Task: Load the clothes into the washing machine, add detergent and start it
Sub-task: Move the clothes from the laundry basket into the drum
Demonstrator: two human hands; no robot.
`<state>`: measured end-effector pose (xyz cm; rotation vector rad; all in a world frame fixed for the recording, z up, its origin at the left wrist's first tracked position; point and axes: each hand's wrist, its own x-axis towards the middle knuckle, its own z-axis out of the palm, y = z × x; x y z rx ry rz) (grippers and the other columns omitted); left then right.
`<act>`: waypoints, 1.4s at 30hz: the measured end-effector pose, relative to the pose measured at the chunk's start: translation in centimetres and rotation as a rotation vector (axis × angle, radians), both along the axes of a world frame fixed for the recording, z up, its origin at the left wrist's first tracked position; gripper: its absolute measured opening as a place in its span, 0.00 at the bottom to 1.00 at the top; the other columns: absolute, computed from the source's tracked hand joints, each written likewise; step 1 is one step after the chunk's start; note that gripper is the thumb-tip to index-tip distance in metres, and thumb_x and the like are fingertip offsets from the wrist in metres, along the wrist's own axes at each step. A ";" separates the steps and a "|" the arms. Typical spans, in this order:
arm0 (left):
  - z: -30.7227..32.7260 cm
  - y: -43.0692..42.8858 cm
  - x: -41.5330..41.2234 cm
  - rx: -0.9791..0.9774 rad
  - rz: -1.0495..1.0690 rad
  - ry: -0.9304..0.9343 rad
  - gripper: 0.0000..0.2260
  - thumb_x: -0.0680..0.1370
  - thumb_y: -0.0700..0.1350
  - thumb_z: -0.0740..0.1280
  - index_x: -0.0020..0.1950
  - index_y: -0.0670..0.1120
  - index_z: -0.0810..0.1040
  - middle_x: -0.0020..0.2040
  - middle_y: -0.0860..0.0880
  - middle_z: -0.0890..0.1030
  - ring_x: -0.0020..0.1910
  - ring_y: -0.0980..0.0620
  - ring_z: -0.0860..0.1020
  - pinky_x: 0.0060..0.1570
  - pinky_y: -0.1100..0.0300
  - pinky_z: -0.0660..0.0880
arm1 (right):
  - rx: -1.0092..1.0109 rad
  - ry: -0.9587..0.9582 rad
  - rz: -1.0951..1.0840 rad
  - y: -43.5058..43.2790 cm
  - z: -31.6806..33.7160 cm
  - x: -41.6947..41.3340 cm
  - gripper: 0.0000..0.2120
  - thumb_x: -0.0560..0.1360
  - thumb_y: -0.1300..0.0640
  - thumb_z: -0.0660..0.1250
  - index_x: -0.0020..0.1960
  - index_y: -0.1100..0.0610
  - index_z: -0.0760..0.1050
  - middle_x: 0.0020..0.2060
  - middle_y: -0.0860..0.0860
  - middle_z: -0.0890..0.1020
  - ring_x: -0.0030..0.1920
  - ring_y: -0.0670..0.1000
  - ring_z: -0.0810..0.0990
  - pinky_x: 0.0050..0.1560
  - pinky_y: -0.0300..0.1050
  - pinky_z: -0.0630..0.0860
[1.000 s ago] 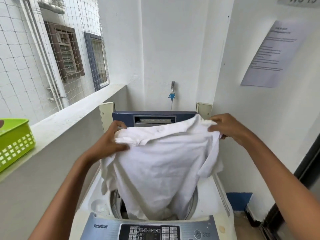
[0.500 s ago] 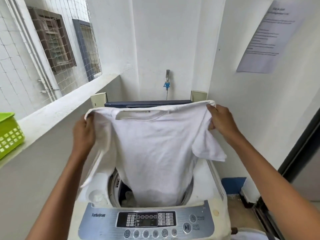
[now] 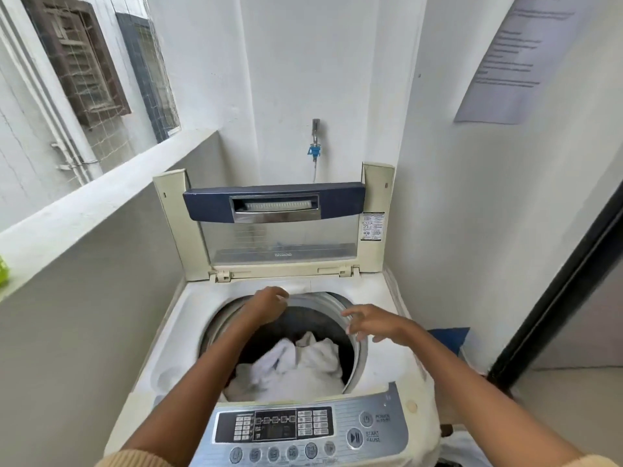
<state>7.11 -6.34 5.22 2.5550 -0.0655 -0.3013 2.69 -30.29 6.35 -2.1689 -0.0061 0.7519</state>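
Clothes: white garments (image 3: 296,369) lie heaped in the drum of the top-loading washing machine (image 3: 168,358), below its rim; single pieces cannot be counted, though a darker scrap shows at the left edge of the heap.
Handling: soft, light, limp cloth, likely to sag and catch on the rim; best gathered by a bunched fold.
Left hand (image 3: 266,303): over the far rim of the drum, fingers curled loosely, grip empty.
Right hand (image 3: 374,323): above the right rim, fingers spread, grip released, holding nothing.
Lid (image 3: 279,227): one, propped upright at the back.
Control panel (image 3: 303,429): one, at the near edge, with a start/pause button (image 3: 354,437), untouched.
Detergent: none in view.
Count: two hands, one machine.
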 end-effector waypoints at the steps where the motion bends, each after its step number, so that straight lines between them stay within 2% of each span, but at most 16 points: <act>1: 0.0 -1.2 0.1 -0.017 -0.024 0.026 0.14 0.78 0.40 0.60 0.62 0.43 0.76 0.63 0.42 0.77 0.62 0.45 0.75 0.59 0.59 0.70 | 0.014 0.010 0.005 -0.8 0.0 -0.1 0.19 0.75 0.57 0.64 0.65 0.53 0.69 0.55 0.52 0.78 0.49 0.51 0.78 0.48 0.43 0.69; 6: 0.2 -8.8 1.1 -0.088 -0.232 0.091 0.13 0.77 0.38 0.61 0.59 0.43 0.79 0.60 0.42 0.80 0.56 0.46 0.78 0.56 0.59 0.72 | 0.271 -0.059 -0.187 -6.1 0.5 0.1 0.10 0.77 0.58 0.63 0.57 0.57 0.76 0.51 0.53 0.82 0.47 0.53 0.82 0.50 0.45 0.74; 9: 0.5 -15.6 1.2 -0.239 -0.310 0.155 0.12 0.78 0.36 0.59 0.56 0.40 0.79 0.55 0.38 0.81 0.47 0.44 0.79 0.56 0.51 0.77 | 0.407 -0.125 -0.420 -10.0 0.3 -0.5 0.07 0.77 0.59 0.62 0.54 0.56 0.77 0.50 0.54 0.82 0.45 0.53 0.82 0.51 0.47 0.76; 11: 0.7 -20.9 0.8 -0.294 -0.357 0.168 0.11 0.77 0.36 0.59 0.55 0.40 0.79 0.53 0.38 0.82 0.49 0.41 0.81 0.55 0.48 0.77 | 0.462 -0.159 -0.568 -13.3 -0.3 -1.2 0.07 0.78 0.61 0.61 0.51 0.56 0.78 0.45 0.53 0.83 0.42 0.53 0.83 0.52 0.49 0.77; 15: -0.9 -32.4 -1.0 -0.287 -0.469 0.224 0.10 0.77 0.38 0.62 0.54 0.37 0.79 0.52 0.36 0.81 0.49 0.40 0.79 0.54 0.49 0.77 | 0.521 -0.114 -0.815 -21.8 -3.5 -3.6 0.08 0.77 0.65 0.59 0.47 0.58 0.77 0.34 0.50 0.84 0.32 0.48 0.83 0.39 0.44 0.78; 17: -2.9 -38.1 -2.3 -0.222 -0.576 0.297 0.10 0.78 0.39 0.61 0.54 0.37 0.80 0.55 0.36 0.80 0.54 0.39 0.78 0.56 0.51 0.74 | 0.497 -0.068 -0.935 -26.4 -6.5 -5.6 0.08 0.77 0.65 0.58 0.49 0.59 0.76 0.34 0.51 0.83 0.30 0.47 0.82 0.36 0.42 0.75; 19: -6.0 -43.0 -3.6 -0.166 -0.645 0.380 0.07 0.78 0.39 0.60 0.48 0.41 0.78 0.50 0.37 0.80 0.49 0.43 0.78 0.52 0.55 0.74 | 0.489 0.002 -1.060 -30.6 -10.6 -8.1 0.09 0.77 0.65 0.57 0.52 0.60 0.75 0.34 0.53 0.81 0.31 0.49 0.80 0.35 0.42 0.72; 21: -10.2 -47.0 -5.0 -0.156 -0.624 0.513 0.04 0.77 0.39 0.60 0.44 0.42 0.73 0.43 0.41 0.76 0.42 0.47 0.73 0.44 0.57 0.70 | 0.491 0.109 -1.211 -34.3 -15.3 -10.9 0.08 0.78 0.65 0.56 0.52 0.61 0.73 0.35 0.56 0.78 0.33 0.52 0.77 0.34 0.43 0.69; 24: -17.8 -50.4 -7.1 -0.114 -0.538 0.672 0.04 0.76 0.41 0.60 0.42 0.44 0.71 0.41 0.45 0.73 0.42 0.50 0.71 0.43 0.55 0.71 | 0.463 0.288 -1.408 -38.3 -23.0 -15.3 0.07 0.78 0.65 0.57 0.53 0.63 0.72 0.35 0.58 0.77 0.32 0.54 0.74 0.33 0.42 0.67; 26: -23.2 -51.0 -8.4 -0.087 -0.422 0.802 0.10 0.78 0.39 0.59 0.38 0.47 0.72 0.36 0.48 0.71 0.38 0.50 0.70 0.39 0.58 0.71 | 0.437 0.397 -1.471 -39.8 -28.2 -17.6 0.08 0.77 0.65 0.58 0.54 0.64 0.73 0.35 0.58 0.78 0.32 0.55 0.75 0.33 0.42 0.68; 30: -33.9 -50.1 -10.9 0.013 -0.278 0.906 0.09 0.79 0.39 0.59 0.40 0.47 0.74 0.38 0.50 0.72 0.38 0.52 0.71 0.48 0.58 0.73 | 0.378 0.593 -1.423 -40.7 -37.9 -19.6 0.04 0.76 0.65 0.60 0.45 0.62 0.73 0.33 0.57 0.76 0.31 0.54 0.74 0.32 0.41 0.67; 33: -42.2 -48.2 -12.9 0.169 -0.284 0.878 0.12 0.79 0.40 0.57 0.39 0.50 0.73 0.44 0.51 0.75 0.42 0.54 0.73 0.53 0.59 0.71 | 0.359 0.675 -1.308 -40.5 -45.3 -19.6 0.05 0.77 0.65 0.58 0.46 0.63 0.73 0.32 0.56 0.74 0.28 0.53 0.71 0.29 0.39 0.64; 36: -48.8 -47.1 -15.0 0.425 -0.481 0.869 0.14 0.78 0.40 0.55 0.59 0.44 0.76 0.61 0.43 0.77 0.60 0.44 0.74 0.61 0.53 0.70 | 0.294 0.721 -1.132 -40.0 -53.2 -19.0 0.08 0.78 0.64 0.57 0.44 0.58 0.73 0.34 0.53 0.74 0.30 0.50 0.71 0.28 0.39 0.66; 38: -53.3 -46.9 -16.1 0.520 -0.540 0.911 0.16 0.77 0.39 0.56 0.62 0.43 0.75 0.64 0.41 0.75 0.64 0.41 0.72 0.63 0.50 0.69 | 0.214 0.711 -0.999 -39.3 -58.4 -18.5 0.11 0.77 0.64 0.58 0.39 0.55 0.73 0.35 0.53 0.75 0.33 0.50 0.71 0.30 0.39 0.67; 40: -57.8 -47.0 -16.7 0.510 -0.499 0.961 0.15 0.76 0.40 0.58 0.62 0.40 0.74 0.64 0.38 0.75 0.63 0.40 0.73 0.63 0.51 0.69 | 0.140 0.707 -0.847 -38.3 -63.2 -18.1 0.08 0.76 0.64 0.59 0.42 0.60 0.75 0.40 0.57 0.76 0.38 0.54 0.74 0.36 0.42 0.69; 42: -61.8 -47.1 -17.1 0.482 -0.349 1.010 0.21 0.76 0.42 0.62 0.69 0.41 0.66 0.69 0.36 0.68 0.66 0.39 0.69 0.64 0.52 0.67 | 0.064 0.729 -0.673 -37.0 -67.3 -17.9 0.08 0.75 0.63 0.60 0.42 0.65 0.75 0.43 0.61 0.77 0.47 0.59 0.77 0.43 0.46 0.70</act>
